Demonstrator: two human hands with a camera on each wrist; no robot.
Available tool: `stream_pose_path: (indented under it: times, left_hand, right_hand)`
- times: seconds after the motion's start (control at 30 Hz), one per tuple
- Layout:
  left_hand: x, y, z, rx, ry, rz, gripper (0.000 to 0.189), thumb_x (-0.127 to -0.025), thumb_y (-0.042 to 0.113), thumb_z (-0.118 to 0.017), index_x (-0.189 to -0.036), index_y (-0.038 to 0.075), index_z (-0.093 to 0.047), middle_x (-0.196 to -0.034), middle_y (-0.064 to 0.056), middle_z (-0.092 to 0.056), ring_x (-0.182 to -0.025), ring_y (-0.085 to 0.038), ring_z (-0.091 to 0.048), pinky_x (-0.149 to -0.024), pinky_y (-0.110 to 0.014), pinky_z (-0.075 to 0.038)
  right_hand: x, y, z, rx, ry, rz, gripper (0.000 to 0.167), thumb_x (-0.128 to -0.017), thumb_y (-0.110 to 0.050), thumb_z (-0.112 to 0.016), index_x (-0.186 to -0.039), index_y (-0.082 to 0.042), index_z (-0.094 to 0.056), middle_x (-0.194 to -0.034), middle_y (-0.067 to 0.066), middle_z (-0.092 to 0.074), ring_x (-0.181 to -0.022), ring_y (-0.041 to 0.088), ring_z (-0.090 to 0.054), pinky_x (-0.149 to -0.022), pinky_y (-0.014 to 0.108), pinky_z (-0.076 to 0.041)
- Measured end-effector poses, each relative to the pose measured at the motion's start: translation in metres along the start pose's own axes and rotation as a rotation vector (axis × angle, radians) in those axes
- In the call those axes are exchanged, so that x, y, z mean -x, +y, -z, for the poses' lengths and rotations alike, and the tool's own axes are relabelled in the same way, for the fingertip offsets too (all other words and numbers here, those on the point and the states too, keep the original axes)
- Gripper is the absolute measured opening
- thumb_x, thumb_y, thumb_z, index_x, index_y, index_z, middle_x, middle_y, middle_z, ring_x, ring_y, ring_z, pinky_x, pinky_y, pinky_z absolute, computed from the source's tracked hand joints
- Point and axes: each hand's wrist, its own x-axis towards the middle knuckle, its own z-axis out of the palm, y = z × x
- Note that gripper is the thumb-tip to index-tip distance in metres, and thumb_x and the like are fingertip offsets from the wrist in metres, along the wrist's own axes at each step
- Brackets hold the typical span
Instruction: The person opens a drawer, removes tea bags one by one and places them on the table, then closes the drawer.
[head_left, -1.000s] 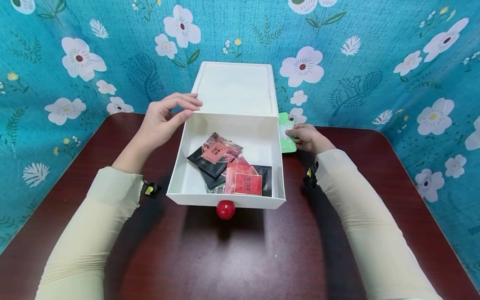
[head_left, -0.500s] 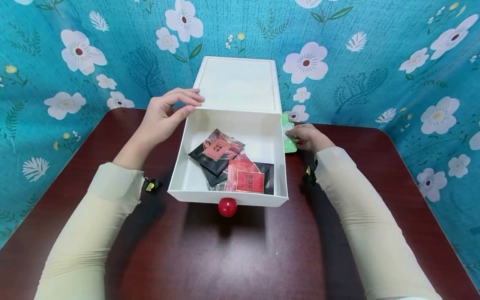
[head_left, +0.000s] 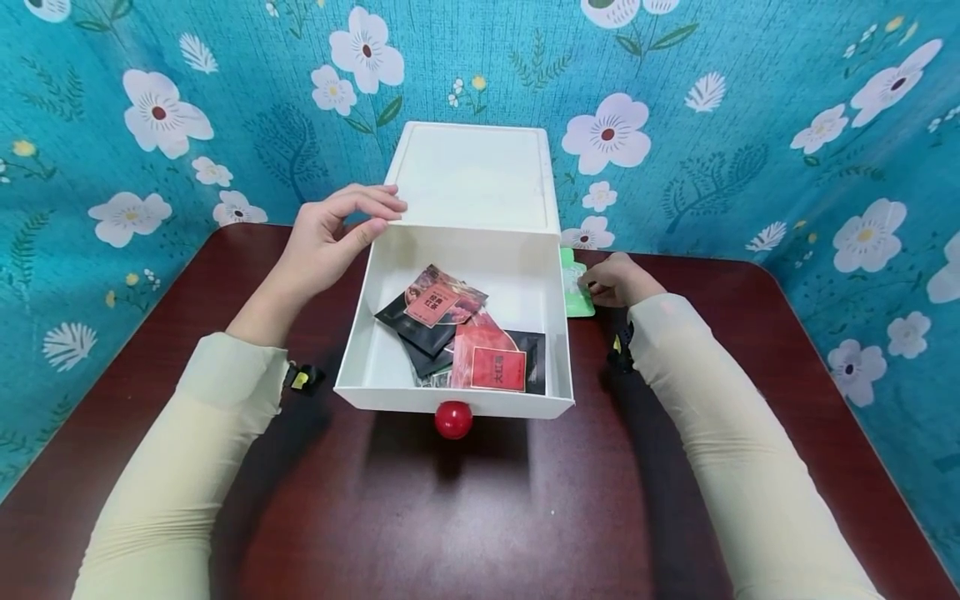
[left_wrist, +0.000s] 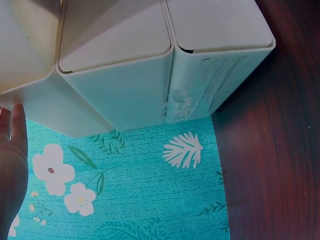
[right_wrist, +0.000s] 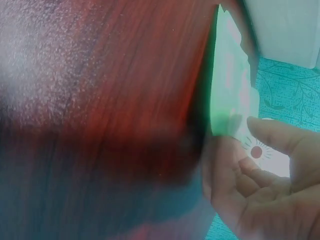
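An open white drawer [head_left: 450,398] with a red ball knob [head_left: 453,419] juts from a white drawer unit [head_left: 474,177]. Inside lie several sachets, among them a black one with a red label [head_left: 432,304] and a red one [head_left: 498,367]. My left hand [head_left: 330,237] rests its fingertips on the unit's front left corner, thumb beside the edge. To the right of the drawer, my right hand [head_left: 617,282] pinches a green packet [head_left: 576,287] at its edge. In the right wrist view, the thumb and fingers meet at the lower end of the green packet [right_wrist: 230,85].
Stacked white drawer casings [left_wrist: 120,95] show in the left wrist view, with clear tape on one side. All stands on a dark red-brown table [head_left: 480,517]. A blue flowered cloth [head_left: 247,100] hangs close behind and at both sides.
The green packet in my right hand has come lower and slightly nearer along the drawer's right side. My left hand stays at the unit's corner, and the drawer has not moved.
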Motion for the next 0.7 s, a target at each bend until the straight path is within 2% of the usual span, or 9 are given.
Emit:
stream_pose_path:
  times: [0.27,0.53,0.7]
  left_hand:
    - [0.0,-0.002,-0.001,0.0,0.007,-0.016,0.016,-0.096,0.006,-0.062,-0.106,-0.004,-0.072,-0.114,0.008,-0.071,-0.131,-0.014,-0.056,-0.099,-0.021,-0.052]
    - [0.0,0.001,-0.001,-0.009,0.006,-0.013,0.017,-0.097,0.007,-0.063,-0.105,-0.004,-0.072,-0.114,0.01,-0.071,-0.13,-0.013,-0.056,-0.097,-0.02,-0.053]
    - [0.0,0.0,-0.002,-0.019,0.009,-0.013,0.017,-0.097,0.009,-0.063,-0.105,-0.004,-0.072,-0.114,0.011,-0.071,-0.13,-0.013,-0.056,-0.098,-0.02,-0.053]
  right_hand:
    - [0.009,0.0,0.0,0.021,-0.069,0.09,0.021,-0.097,-0.016,-0.063,-0.109,0.001,-0.059,-0.069,0.003,-0.058,-0.06,0.01,-0.058,-0.064,0.024,-0.058]
    - [0.009,-0.002,-0.005,0.034,-0.081,0.097,0.029,-0.096,-0.013,-0.063,-0.12,0.003,-0.058,-0.074,0.003,-0.058,-0.064,0.01,-0.059,-0.071,0.028,-0.061]
    - [0.012,-0.005,-0.006,0.042,-0.092,0.094,0.022,-0.096,-0.013,-0.062,-0.113,0.002,-0.06,-0.072,0.004,-0.059,-0.061,0.01,-0.06,-0.072,0.03,-0.062]
